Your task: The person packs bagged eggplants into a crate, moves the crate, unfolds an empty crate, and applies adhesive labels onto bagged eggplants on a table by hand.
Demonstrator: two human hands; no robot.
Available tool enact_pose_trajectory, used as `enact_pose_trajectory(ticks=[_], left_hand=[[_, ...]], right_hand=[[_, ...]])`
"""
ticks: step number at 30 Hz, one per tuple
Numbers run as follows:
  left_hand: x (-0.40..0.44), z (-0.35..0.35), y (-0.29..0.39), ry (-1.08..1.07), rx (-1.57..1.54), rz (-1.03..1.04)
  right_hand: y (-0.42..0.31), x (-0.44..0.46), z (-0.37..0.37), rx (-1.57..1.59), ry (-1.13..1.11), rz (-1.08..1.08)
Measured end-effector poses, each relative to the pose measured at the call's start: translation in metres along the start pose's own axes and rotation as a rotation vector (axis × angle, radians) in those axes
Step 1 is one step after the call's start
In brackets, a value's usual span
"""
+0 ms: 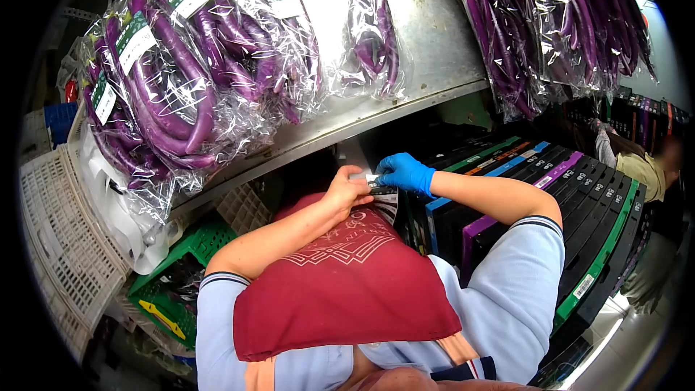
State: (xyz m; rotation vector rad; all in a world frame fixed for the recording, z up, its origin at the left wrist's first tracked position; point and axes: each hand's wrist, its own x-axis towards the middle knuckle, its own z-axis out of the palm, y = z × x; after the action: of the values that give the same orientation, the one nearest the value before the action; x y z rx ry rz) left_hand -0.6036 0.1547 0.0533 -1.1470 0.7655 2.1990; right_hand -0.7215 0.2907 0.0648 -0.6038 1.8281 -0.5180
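Close to the front of my red apron, both hands meet at a strip of labels, dark and white, its lower part hanging below my fingers. My bare left hand is closed on the strip from the left side. My right hand, in a blue glove, has its fingers pinched at the upper end, by a small label. Whether that label is off its backing I cannot tell. Above my hands is a metal table with bagged eggplants near its edge.
At the left of the table is a pile of bagged eggplants with green-white labels; more bags lie at the right. Stacked black crates stand close by my right arm. White baskets and a green crate are at left. Another person's sleeve shows far right.
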Motion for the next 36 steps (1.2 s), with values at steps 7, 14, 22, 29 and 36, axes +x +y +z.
enact_pose_trajectory(ticks=[7, 14, 22, 29, 36], left_hand=[[0.012, -0.007, -0.013, -0.081, 0.087, -0.175], [0.012, -0.007, -0.015, -0.068, 0.104, -0.138], [0.001, -0.002, -0.011, -0.093, 0.245, 0.041], [-0.004, -0.001, -0.006, -0.129, 0.272, 0.086], [-0.008, 0.001, -0.002, -0.158, 0.25, 0.072]], right_hand=[[0.005, -0.005, 0.0, 0.019, 0.031, 0.016], [-0.003, -0.008, -0.007, -0.231, 0.123, -0.358], [-0.007, -0.003, -0.008, -0.214, -0.071, -0.192], [-0.021, -0.003, -0.022, 0.016, -0.17, 0.044], [-0.007, -0.005, -0.019, 0.11, -0.192, 0.015]])
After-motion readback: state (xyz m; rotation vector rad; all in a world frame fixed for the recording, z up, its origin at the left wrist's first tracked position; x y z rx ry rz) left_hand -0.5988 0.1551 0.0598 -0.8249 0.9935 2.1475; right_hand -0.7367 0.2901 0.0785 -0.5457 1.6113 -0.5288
